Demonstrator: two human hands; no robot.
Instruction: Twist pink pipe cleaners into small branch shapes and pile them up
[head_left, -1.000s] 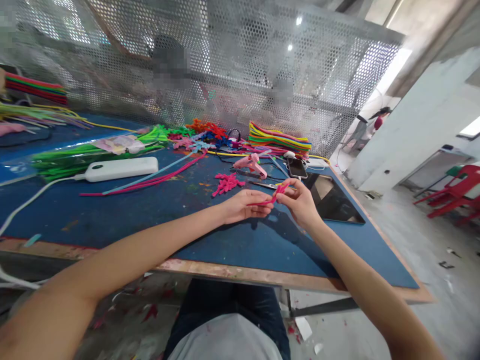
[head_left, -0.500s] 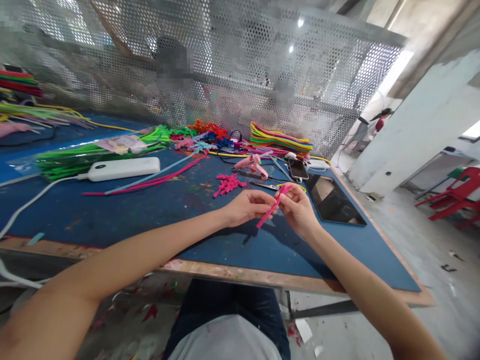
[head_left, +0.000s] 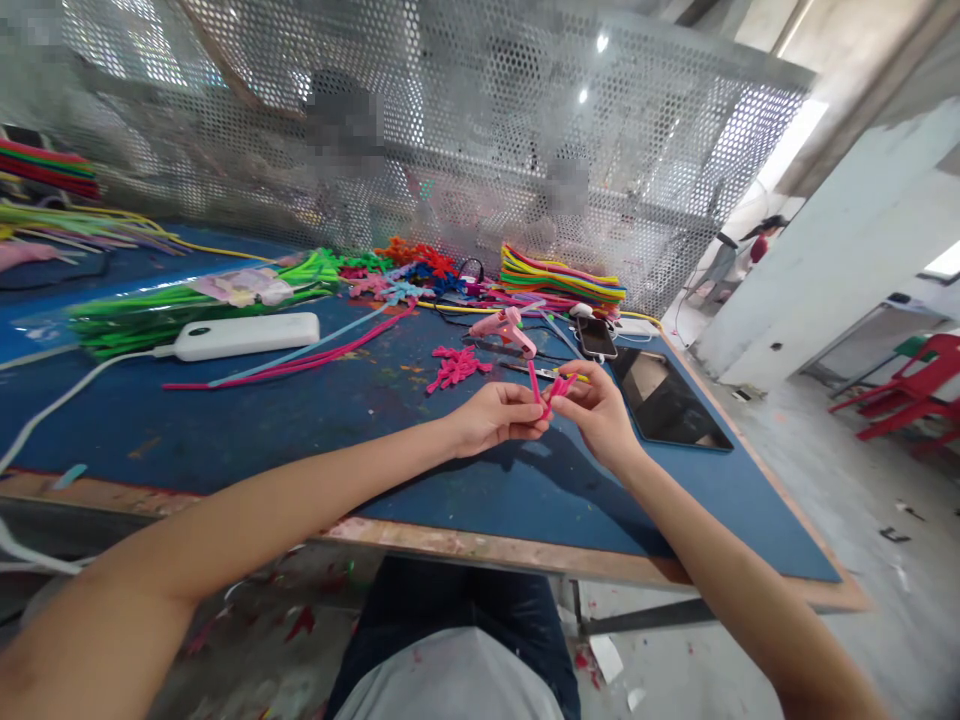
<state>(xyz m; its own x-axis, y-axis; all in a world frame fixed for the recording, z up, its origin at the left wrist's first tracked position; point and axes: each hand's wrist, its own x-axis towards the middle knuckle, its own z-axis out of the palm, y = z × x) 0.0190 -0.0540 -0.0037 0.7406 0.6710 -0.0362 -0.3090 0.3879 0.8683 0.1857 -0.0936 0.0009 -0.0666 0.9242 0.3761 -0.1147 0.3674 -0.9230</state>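
Between my two hands is a pink pipe cleaner [head_left: 534, 380], bent so that one end points up on the left and a folded part leans to the right. My left hand [head_left: 499, 417] pinches it low, thumb against fingers. From the other side my right hand [head_left: 592, 405] grips the folded part between thumb and fingertips. Just beyond the hands lie scissors [head_left: 536, 371], partly hidden by the right hand. Farther left rests a small pile of twisted pink pipe-cleaner pieces [head_left: 456, 368]. A pink glue gun [head_left: 504, 328] lies behind them.
On the blue table [head_left: 300, 440] a white power bank [head_left: 247, 337] sits at left, before bagged green pipe cleaners [head_left: 150, 315]. A black tablet [head_left: 671, 395] and phone [head_left: 597, 338] lie at right. Coloured pipe-cleaner bundles [head_left: 562, 277] line the back, before a perforated metal screen [head_left: 465, 120].
The pink pipe cleaner's lower end, which pointed down towards me, is now bent upward at left. My left hand has turned slightly with it; my right hand keeps its hold.
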